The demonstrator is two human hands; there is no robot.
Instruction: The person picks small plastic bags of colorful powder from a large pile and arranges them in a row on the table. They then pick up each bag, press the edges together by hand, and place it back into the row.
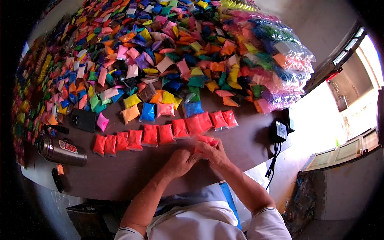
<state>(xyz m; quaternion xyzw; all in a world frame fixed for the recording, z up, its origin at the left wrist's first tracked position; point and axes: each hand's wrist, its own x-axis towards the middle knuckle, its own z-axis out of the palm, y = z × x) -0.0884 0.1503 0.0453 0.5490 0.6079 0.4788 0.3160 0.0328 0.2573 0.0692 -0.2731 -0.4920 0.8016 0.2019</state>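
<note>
Both my hands meet near the table's front edge, around a small red packet (207, 139). My right hand (214, 153) is closed on it, and its red top shows above the fingers. My left hand (182, 163) is closed too, its fingertips pinching at the packet's lower left side, partly hidden by the right hand. Just beyond my hands, a slightly curved row of several red packets (165, 134) lies side by side on the brown table (132, 172). Behind the row are a blue packet (147, 113), an orange packet (130, 114) and a pink packet (165, 109).
A huge heap of colourful packets (160, 60) covers the table's far side, with stacked clear bags (294, 52) at its right. To the left are a steel flask (64, 151), a black wallet-like object (83, 120) and a black pen-like object (57, 180). A black adapter (279, 131) with cables hangs at the right edge.
</note>
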